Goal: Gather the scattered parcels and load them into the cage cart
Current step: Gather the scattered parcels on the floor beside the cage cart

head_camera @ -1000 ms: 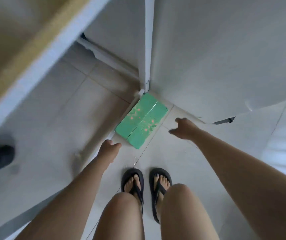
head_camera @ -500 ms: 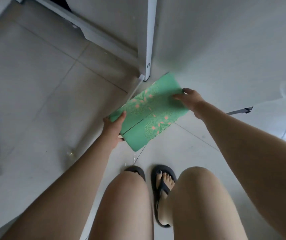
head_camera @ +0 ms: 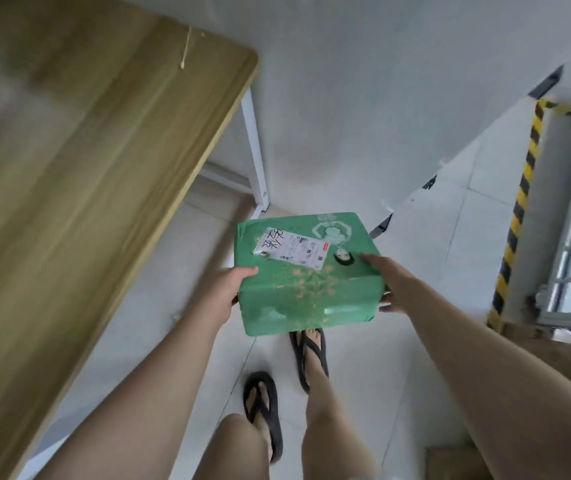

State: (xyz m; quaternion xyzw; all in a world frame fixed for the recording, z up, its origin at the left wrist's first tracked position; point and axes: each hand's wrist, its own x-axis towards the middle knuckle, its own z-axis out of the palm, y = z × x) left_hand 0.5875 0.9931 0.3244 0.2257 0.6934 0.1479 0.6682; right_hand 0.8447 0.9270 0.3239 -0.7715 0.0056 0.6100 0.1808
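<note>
Head view: table (head_camera: 80, 161) beside held parcel (head_camera: 308, 275)

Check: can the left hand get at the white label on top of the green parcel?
Probably not yet: the left hand and right hand both hold the green parcel. The label lies uncovered, but needs a freed hand.

Green parcel (head_camera: 306, 271) w/ white label (top side), held above floor, slightly tilted.
</note>
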